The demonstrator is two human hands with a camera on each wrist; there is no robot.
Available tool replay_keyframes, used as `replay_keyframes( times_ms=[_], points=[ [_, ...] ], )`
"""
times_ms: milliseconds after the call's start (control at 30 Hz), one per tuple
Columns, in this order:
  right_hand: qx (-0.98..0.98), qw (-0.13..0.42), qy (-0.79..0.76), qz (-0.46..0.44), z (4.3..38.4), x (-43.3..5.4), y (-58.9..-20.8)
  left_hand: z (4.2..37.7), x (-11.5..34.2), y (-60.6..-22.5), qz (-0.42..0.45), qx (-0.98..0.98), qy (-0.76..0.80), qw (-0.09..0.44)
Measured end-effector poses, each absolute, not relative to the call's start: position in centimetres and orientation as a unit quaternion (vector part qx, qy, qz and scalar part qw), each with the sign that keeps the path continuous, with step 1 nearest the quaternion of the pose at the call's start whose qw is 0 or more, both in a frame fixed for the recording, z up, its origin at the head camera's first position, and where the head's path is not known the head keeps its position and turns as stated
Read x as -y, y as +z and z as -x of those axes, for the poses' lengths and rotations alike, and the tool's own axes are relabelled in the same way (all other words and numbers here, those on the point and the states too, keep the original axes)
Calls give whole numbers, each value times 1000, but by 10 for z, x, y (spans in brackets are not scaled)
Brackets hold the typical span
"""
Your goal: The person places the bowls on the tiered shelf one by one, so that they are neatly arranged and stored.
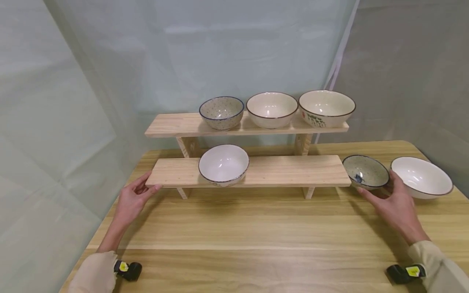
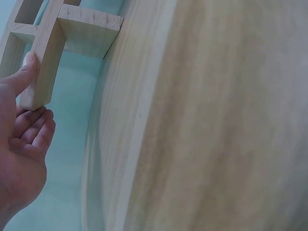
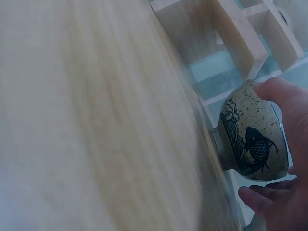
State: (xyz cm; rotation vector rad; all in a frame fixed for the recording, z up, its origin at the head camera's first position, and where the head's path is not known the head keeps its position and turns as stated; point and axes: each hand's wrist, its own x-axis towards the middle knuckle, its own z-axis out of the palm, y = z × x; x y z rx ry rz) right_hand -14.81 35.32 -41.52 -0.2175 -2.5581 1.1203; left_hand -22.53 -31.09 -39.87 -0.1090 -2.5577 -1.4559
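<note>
My left hand point(image 1: 132, 199) holds the left end of the lower board of a two-tier wooden shelf point(image 1: 293, 169), thumb along its front edge. In the left wrist view, the curled fingers point(image 2: 41, 132) are right at the board's end. At the shelf's other end, my right hand point(image 1: 397, 205) grips a small speckled grey bowl point(image 1: 366, 166) with a dark blue rim, thumb on its near side. The right wrist view shows a dark fish and wave pattern on this bowl's point(image 3: 255, 130) outside; its foot is at the tabletop. A white bowl point(image 1: 421, 175) stands just right of that hand.
The upper board point(image 1: 172, 124) carries a speckled bowl point(image 1: 221, 113), a cream bowl point(image 1: 272, 110) and a larger cream bowl point(image 1: 327, 108) with green leaves. On the lower board sits a white bowl point(image 1: 223, 162). Pale curtains point(image 1: 234, 53) hang behind the wooden table point(image 1: 249, 236).
</note>
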Motion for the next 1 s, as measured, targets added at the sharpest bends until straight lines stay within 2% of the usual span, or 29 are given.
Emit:
replay_keyframes(
  times_ms=[600, 1000],
  points=[
    [898, 147, 402, 104, 162, -353, -419, 224, 312, -399, 41, 868, -484, 100],
    [886, 154, 417, 132, 169, -347, -421, 225, 311, -399, 40, 869, -483, 98]
  ],
)
